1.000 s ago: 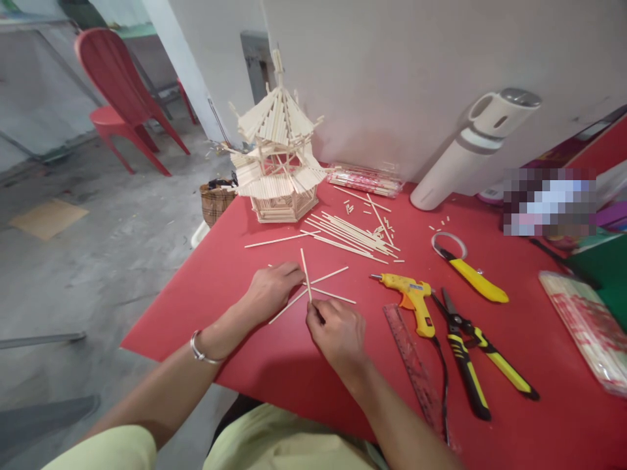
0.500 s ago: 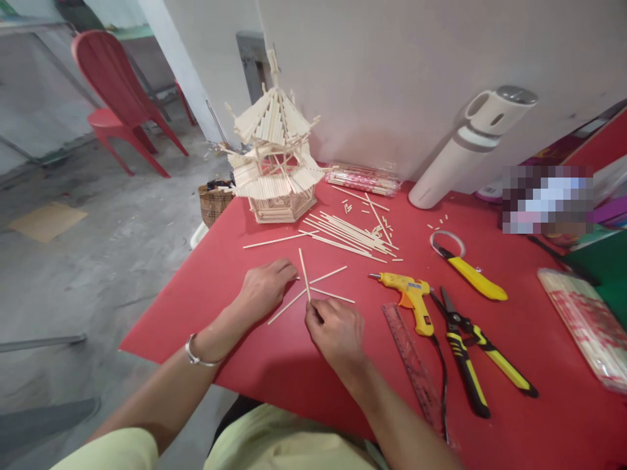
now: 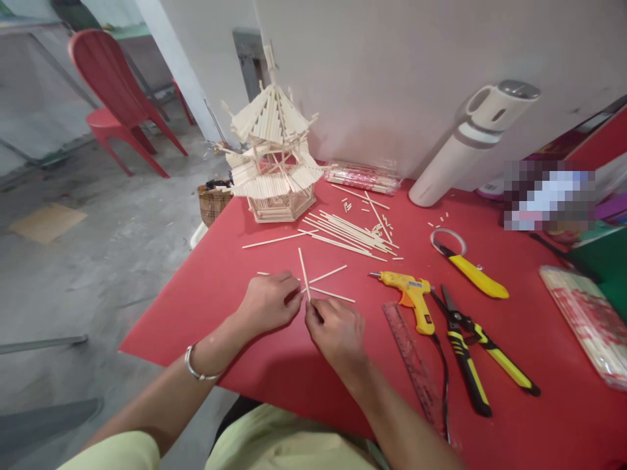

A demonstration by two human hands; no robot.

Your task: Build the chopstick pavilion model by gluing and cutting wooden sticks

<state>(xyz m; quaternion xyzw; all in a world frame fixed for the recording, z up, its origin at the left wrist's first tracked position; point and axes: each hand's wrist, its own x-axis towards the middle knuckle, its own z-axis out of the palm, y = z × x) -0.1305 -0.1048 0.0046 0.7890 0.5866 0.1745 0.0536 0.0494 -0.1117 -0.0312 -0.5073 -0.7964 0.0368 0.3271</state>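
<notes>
Several thin wooden sticks lie on the red table in a star, their inner ends meeting between my hands. My right hand (image 3: 337, 331) pinches the lower end of one stick (image 3: 303, 267), which points away from me. My left hand (image 3: 270, 301) is closed, thumb and forefinger at the centre of the star; it covers most of the lower-left stick it holds, and only a short bit shows at the fingertips. Two other sticks reach right, the upper right one (image 3: 329, 273) and the lower right one (image 3: 334, 295). Another stick (image 3: 263, 273) sticks out behind my left hand.
A stick-built pagoda model (image 3: 274, 150) stands at the back left beside a pile of sticks (image 3: 350, 233). To the right lie a yellow glue gun (image 3: 409, 294), a ruler (image 3: 409, 359), pruning shears (image 3: 465, 346) and a yellow-handled cutter (image 3: 477, 277). A white flask (image 3: 465, 147) stands behind.
My left hand has shifted down and right, from the left stick onto the lower-left one, uncovering the left stick's outer end. My right hand stays on its stick.
</notes>
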